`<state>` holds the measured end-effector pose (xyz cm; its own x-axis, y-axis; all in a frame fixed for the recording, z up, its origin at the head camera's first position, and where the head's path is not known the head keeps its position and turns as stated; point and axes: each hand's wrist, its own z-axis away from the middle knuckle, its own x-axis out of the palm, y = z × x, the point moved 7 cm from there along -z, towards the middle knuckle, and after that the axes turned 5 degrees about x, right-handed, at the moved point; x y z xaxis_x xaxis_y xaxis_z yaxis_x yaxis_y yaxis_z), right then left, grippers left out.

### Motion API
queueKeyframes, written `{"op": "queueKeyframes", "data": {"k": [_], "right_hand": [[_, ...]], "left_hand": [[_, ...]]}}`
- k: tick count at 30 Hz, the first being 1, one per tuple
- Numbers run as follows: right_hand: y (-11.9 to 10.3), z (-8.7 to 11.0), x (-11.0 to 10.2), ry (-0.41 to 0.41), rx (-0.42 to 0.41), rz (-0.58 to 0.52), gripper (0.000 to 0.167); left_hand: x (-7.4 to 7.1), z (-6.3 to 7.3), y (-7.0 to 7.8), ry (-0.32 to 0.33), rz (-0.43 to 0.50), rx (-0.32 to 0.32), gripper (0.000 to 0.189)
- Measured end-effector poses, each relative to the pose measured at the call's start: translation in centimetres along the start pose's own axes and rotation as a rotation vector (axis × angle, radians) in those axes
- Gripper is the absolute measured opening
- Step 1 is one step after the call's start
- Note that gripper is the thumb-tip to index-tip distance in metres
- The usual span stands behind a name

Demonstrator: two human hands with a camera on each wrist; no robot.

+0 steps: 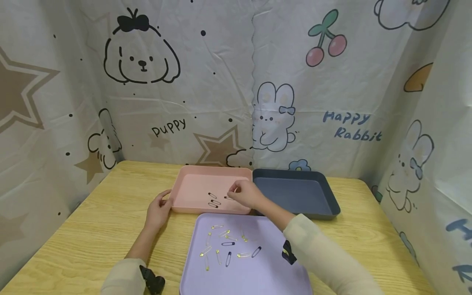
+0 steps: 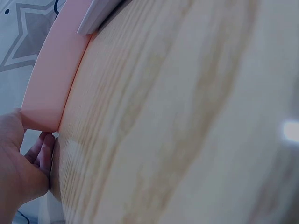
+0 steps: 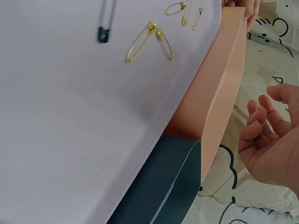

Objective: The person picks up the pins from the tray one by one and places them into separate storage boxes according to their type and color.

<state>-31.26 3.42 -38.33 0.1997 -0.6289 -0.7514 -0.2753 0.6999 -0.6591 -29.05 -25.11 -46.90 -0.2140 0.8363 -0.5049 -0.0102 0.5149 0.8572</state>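
At the left end of the pink tray (image 1: 212, 171), my left hand (image 1: 159, 211) holds the corner, thumb at the rim and curled fingers low against the outer wall (image 2: 53, 88). My right hand (image 1: 246, 193) hovers over the tray's right part. Its thumb and fingers (image 3: 275, 123) are apart with nothing between them. Just below its fingertips lies a black safety pin (image 1: 228, 198), partly covered by the hand. Several more black safety pins (image 1: 212, 205) lie left of it in the tray. The lilac tray (image 1: 265, 278) in front bears several gold safety pins (image 1: 243, 255) and 3 black ones (image 1: 228, 243).
A dark blue tray (image 1: 295, 190) stands right of the pink one, side by side with it. The wooden table (image 1: 92, 229) carries all three trays. Printed curtains (image 1: 221, 82) hang behind and at both sides.
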Motion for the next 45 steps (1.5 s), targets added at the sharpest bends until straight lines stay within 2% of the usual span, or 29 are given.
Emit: {"op": "queueKeyframes", "data": {"k": [19,28,38,45], "right_hand": [[3.4,4.1,-0.9,-0.085,0.064,-0.047,0.010],[4.7,6.2,-0.6,-0.126,0.035,-0.053,0.007],[6.2,8.5,0.5,-0.185,-0.016,0.026,0.004],[6.4,10.2,1.3,-0.280,-0.120,0.076,0.003]], "left_hand": [[-0.2,0.3,0.0,0.004,-0.006,0.000,0.042],[-0.2,0.3,0.2,0.002,-0.015,0.005,0.042],[-0.1,0.4,0.4,-0.002,-0.010,0.000,0.042],[-0.1,0.3,0.4,-0.001,0.000,0.008,0.042]]}}
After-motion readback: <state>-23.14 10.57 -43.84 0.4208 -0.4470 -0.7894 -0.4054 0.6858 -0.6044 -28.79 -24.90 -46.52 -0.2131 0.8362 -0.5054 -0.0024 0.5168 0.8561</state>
